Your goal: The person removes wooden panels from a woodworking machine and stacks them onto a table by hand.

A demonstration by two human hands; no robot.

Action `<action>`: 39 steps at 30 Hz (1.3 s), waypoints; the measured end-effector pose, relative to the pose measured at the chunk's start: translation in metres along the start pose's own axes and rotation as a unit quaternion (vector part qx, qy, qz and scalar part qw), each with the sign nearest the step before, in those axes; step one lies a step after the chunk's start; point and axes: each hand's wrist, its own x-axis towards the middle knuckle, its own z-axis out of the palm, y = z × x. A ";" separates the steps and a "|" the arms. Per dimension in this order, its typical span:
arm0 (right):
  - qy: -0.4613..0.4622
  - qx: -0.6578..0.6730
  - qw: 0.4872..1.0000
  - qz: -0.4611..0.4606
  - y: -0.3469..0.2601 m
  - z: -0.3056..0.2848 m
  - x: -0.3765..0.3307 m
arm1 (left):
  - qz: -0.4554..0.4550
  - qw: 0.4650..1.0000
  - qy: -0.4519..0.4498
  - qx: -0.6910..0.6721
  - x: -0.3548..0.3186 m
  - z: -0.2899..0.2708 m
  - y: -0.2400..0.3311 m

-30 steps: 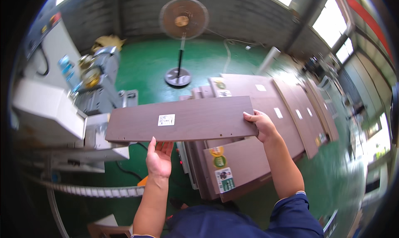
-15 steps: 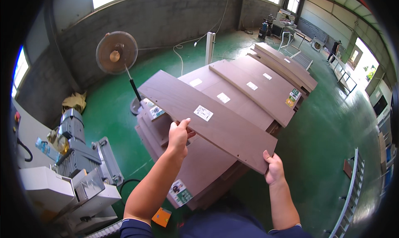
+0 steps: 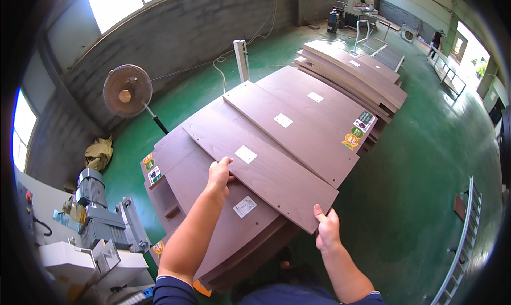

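A long brown wood-grain board (image 3: pixel 266 172) with a white label lies slantwise over the stack of boards in front of me. My left hand (image 3: pixel 219 176) is closed on its near long edge, thumb on top and fingers underneath. At its right end, my right hand (image 3: pixel 327 228) grips the corner with the thumb up. Beyond it, a wider labelled board (image 3: pixel 298 129) rests on the stack, with round stickers at its right end. Below my left hand, another board (image 3: pixel 234 225) with a white label shows on the near side of the pile.
A standing fan (image 3: pixel 126 91) is at the left, behind the stack. Grey and white machinery (image 3: pixel 101 214) stands close on my left. A second board pile (image 3: pixel 351 76) is farther back. At the right, a metal roller conveyor (image 3: pixel 460 241) stands on the green floor. A person (image 3: pixel 436 43) is far off.
Both hands have lowered the long board from above the stack onto the other boards, shifting it slightly left in view. My head view has turned a little.
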 end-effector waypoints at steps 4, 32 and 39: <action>-0.004 0.005 1.000 -0.011 -0.003 -0.001 -0.003 | 0.008 0.979 -0.018 0.202 -0.002 0.010 0.021; 0.023 -0.083 0.996 0.029 -0.015 -0.029 0.018 | 0.115 0.937 -0.055 0.325 -0.010 -0.003 0.002; 0.032 -0.076 0.996 0.020 -0.033 -0.037 0.052 | 0.132 0.945 -0.081 0.289 -0.049 -0.017 -0.003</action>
